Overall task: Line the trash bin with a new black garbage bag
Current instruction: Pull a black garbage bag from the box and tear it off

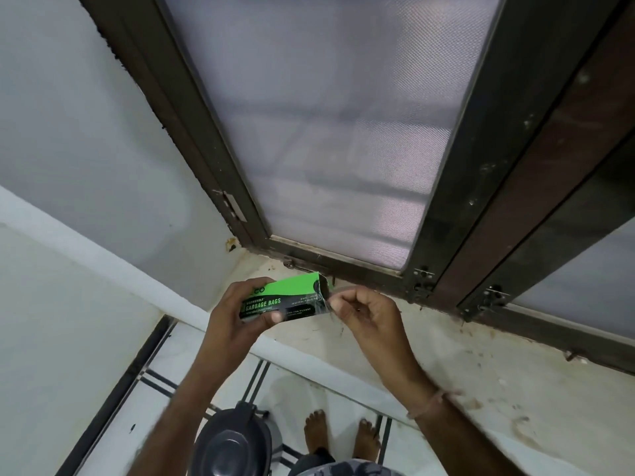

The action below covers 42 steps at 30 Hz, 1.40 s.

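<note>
In the head view, one carton of garbage bags (285, 300) is held above the inner corner of a stained window sill (481, 372), in front of the lower frame of a mesh-screened window (326, 132). The carton is a long, narrow box, bright green along its upper face and black along the side turned to the camera, where "GARBAGE BAGS" is printed in green letters; the smaller print cannot be read. Its right end is lifted slightly towards the window.

The carton is gripped at its left half by the left hand (237, 314), the fingers curled over the top and the thumb pressed on the black face. Its right end is pinched by the right hand (364, 310) between thumb and forefinger, at a greyish flap; the other fingers are curled in. A thin thread band (429, 403) is worn on the right wrist.

Below, on the tiled floor, one dark trash bin (237, 441) with its lid shut is seen, and just right of it two bare feet (314, 431).
</note>
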Motion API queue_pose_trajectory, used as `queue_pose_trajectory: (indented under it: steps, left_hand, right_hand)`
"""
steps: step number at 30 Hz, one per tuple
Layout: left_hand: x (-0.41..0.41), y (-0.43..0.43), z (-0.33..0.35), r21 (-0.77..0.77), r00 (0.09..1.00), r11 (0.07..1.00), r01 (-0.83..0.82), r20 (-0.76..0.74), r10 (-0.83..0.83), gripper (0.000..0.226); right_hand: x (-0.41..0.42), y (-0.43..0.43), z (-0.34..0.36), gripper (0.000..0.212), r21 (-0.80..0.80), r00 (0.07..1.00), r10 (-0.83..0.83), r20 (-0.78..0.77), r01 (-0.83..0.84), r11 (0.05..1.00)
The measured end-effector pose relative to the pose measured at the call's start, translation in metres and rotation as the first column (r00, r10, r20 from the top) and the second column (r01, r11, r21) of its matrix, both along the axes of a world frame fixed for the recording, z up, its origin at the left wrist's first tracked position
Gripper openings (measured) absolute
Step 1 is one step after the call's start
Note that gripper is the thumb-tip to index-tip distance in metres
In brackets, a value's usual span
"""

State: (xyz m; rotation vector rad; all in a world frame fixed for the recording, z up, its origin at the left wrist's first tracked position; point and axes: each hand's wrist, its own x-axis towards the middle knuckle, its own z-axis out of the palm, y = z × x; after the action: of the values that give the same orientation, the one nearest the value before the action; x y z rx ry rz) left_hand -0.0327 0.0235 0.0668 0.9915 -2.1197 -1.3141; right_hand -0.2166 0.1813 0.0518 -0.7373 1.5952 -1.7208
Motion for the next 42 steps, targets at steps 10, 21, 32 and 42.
queue_pose_trajectory:
  steps: [10,21,32,42]
  left_hand:
    - [-0.013,-0.003,0.03,-0.246,0.983,0.958,0.148,0.142,-0.115,0.054]
    - [-0.023,-0.024,0.069,-0.484,0.903,0.806,0.342,0.407,-0.139,0.055]
    - [0.003,-0.061,-0.037,-0.188,0.902,0.951,0.244,0.404,-0.151,0.059]
    - [0.0,-0.103,-0.082,-0.288,0.863,0.917,0.277,0.495,-0.105,0.071]
  right_hand:
    - [-0.001,0.0,-0.007,0.059,0.006,0.985,0.095,0.142,-0.097,0.995]
    - [-0.002,-0.011,-0.019,0.051,-0.07,0.821,0.146,0.552,-0.129,0.989]
    - [-0.004,0.031,-0.04,0.031,0.087,0.871,-0.171,0.46,0.147,0.985]
    - [0.015,0.03,-0.02,0.029,0.126,0.853,-0.247,0.461,0.212,0.969]
